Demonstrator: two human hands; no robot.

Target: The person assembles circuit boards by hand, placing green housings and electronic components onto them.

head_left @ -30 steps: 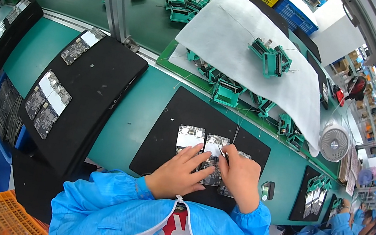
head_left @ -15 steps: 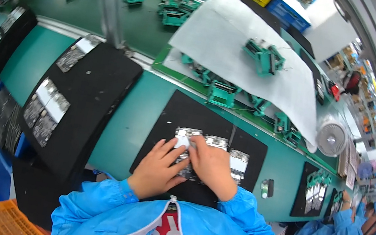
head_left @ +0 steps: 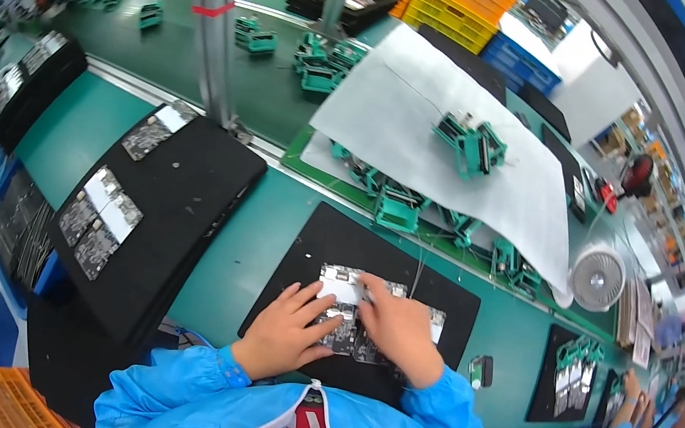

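A black mat (head_left: 300, 248) lies on the green bench in front of me. On it stand circuit boards side by side, dark with white upper areas. My left hand (head_left: 282, 332) rests palm down at the left board (head_left: 337, 286), its fingers stretched and spread over the board's left edge. My right hand (head_left: 401, 333) lies over the neighbouring boards, with its fingers bent and its index fingertip at the upper part of the left board. The right fingertips come close together, and what lies between them, if anything, is too small to make out. Another board (head_left: 436, 322) shows beyond the right hand.
A thick black foam stack (head_left: 206, 181) carrying boards (head_left: 98, 221) stands left. Ahead, a white sheet (head_left: 401, 87) covers a ledge with several green fixtures (head_left: 398, 209). A small fan (head_left: 602, 276) stands right, beyond a small loose part (head_left: 480, 371). Co-workers sit at both sides.
The whole view has tilted, so bench, mat and boards sit lower in the picture. Both hands stay at the same boards; the right fingers have shifted slightly over them.
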